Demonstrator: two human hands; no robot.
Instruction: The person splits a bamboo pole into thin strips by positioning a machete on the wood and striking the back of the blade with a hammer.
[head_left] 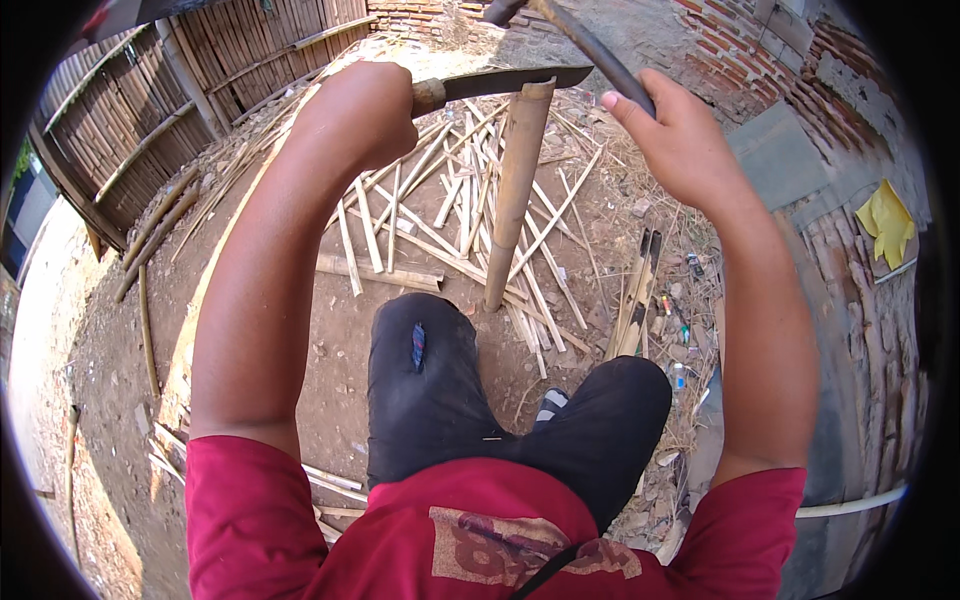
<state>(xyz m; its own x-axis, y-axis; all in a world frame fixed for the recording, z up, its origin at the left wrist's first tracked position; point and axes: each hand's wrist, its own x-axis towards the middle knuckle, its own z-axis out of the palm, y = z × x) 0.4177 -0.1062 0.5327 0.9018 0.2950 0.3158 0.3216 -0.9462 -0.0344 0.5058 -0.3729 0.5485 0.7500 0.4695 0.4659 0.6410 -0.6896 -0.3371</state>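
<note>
Left hand fist-clenched on knife handle — blade resting atop upright bamboo pole; right hand wrapped around dark rod.

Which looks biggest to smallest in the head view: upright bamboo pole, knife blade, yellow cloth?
1. upright bamboo pole, by far the longest
2. knife blade
3. yellow cloth

Blade versus cloth is unsure: the blade sits nearer the camera, and the cloth is squeezed at the fisheye rim.
</note>
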